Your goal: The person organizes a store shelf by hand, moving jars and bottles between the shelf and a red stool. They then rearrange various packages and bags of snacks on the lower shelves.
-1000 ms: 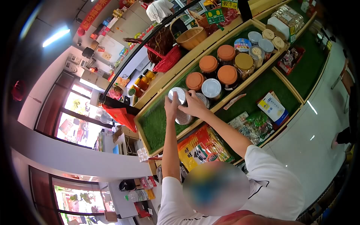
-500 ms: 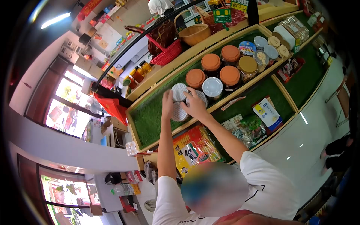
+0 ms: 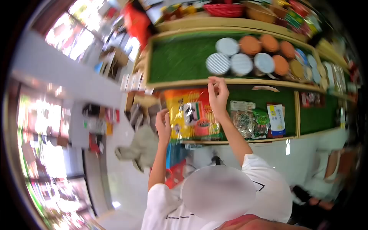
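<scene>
My left hand hovers by the left edge of a large yellow-and-red snack bag, fingers loosely bent and apart, holding nothing. Over the bag's upper right side is my right hand, also empty, its fingers half curled with a gap by the thumb. Just beyond that hand, silver-lidded jars stand grouped on the green-lined upper shelf. Orange-lidded jars stand against them on the right. Both hands are apart from the jars.
Clear packets of dried food and a white-and-blue packet lie on the lower shelf. A wooden rail edges the upper shelf. Red and tan baskets stand behind. Grey cloth is at left.
Both hands have left the silver-lidded jars and drawn back toward me, over the lower shelf. The view has turned and shifted, so the shelf now lies nearly level.
</scene>
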`<state>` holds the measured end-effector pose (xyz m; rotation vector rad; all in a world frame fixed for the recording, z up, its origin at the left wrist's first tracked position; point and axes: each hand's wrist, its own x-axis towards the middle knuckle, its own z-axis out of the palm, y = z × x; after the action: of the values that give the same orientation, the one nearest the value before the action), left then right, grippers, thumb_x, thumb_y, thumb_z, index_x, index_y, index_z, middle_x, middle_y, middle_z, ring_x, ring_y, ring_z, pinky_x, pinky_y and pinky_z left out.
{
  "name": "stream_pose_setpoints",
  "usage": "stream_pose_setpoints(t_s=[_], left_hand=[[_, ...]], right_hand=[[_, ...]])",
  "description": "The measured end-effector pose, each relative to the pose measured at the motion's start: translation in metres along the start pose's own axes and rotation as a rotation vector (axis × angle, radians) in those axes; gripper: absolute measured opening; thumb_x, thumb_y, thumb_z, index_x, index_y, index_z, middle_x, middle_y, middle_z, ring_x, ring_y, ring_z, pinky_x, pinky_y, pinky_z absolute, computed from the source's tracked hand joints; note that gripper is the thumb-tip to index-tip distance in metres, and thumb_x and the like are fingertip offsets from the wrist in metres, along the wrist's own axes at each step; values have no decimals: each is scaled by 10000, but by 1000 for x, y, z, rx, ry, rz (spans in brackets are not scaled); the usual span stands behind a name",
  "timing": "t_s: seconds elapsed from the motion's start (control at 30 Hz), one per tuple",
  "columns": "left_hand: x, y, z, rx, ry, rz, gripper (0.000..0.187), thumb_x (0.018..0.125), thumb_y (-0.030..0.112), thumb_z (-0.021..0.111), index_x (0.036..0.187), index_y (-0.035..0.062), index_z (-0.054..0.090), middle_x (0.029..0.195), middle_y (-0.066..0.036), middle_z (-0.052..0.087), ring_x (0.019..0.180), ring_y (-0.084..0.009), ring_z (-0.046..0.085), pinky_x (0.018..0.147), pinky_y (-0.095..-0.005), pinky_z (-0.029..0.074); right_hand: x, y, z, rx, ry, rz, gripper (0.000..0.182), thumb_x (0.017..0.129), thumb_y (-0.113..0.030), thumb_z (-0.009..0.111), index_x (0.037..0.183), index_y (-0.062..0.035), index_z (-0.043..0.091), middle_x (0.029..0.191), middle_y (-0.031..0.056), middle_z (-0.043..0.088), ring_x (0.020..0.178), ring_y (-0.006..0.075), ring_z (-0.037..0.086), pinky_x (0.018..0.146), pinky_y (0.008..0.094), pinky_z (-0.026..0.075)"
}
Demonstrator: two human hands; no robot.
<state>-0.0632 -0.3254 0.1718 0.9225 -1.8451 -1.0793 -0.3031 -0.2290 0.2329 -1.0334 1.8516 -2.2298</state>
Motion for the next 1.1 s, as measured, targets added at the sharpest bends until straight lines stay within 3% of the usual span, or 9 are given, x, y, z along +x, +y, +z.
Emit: stream_pose_setpoints(t_s=[0.13,0.37,0.47,0.57,0.7,0.77,0.9,1.0,1.1], left_hand=[[-192,-90,-81,181,294,-266,153,958,117,555,1068,27,612,921,-105,641,769,-181,614,686,-307,505],[-457,-224,-153,190,677,-798,174,902,151,575,1028,34,607,925,-139,653,774,-261,641,699,-355,515],[-527,-280,-177,-36,798,-1121,239,924,217,576,1090,47,594,976,-101,654,810,-207,642,686,-326,523],[-550,-325,-228,-463,916,-1425,313,938,290,554,1158,67,566,1004,-65,632,840,-180,626,676,-308,514],[-573,-434,-279,-541,1003,-1395,404,957,361,529,1238,70,540,1028,-61,600,841,-157,613,670,-314,518],[-583,-500,-290,-470,1160,-1247,482,970,345,539,1306,1,516,1205,-150,618,1067,-267,605,930,-374,467],[-536,-536,-354,-394,1240,-916,478,975,328,551,1336,16,520,1282,-143,589,1203,-262,538,1041,-354,382],[-517,-540,-373,-556,990,-923,430,969,305,561,1283,12,560,1271,-144,593,1192,-257,541,1037,-347,384],[-519,-540,-366,-461,1035,-971,383,955,278,578,1226,7,582,1249,-144,602,1169,-244,554,1020,-333,398]], right_hand=[[-155,-7,92,191,-429,194,180,884,-13,617,1064,-25,623,893,24,599,662,85,537,614,224,446],[-445,72,168,-141,-1672,496,297,929,-171,616,1191,-30,606,959,42,644,721,104,625,610,242,488],[-539,79,201,-202,-1814,982,350,936,-214,599,1234,-31,586,976,64,654,751,138,653,629,262,522],[-613,101,249,-268,-1935,1012,381,942,-234,585,1262,-28,565,1001,80,653,763,161,664,651,272,540],[-710,120,343,-299,-1899,1096,461,941,-230,581,1335,-14,478,1140,107,607,850,194,666,710,295,547],[-758,128,386,-369,-1773,1350,533,933,-227,583,1384,-12,397,1289,134,517,960,231,647,759,322,549],[-826,148,407,-549,-1360,1546,519,918,-218,565,1362,-23,378,1411,149,387,1046,274,609,803,357,549],[-862,185,390,-318,-1151,1486,457,907,-202,557,1301,-13,425,1330,143,468,976,252,627,795,345,549],[-866,200,377,-240,-1122,1606,526,857,-210,623,1294,-4,414,1130,124,581,873,192,615,711,321,536]])
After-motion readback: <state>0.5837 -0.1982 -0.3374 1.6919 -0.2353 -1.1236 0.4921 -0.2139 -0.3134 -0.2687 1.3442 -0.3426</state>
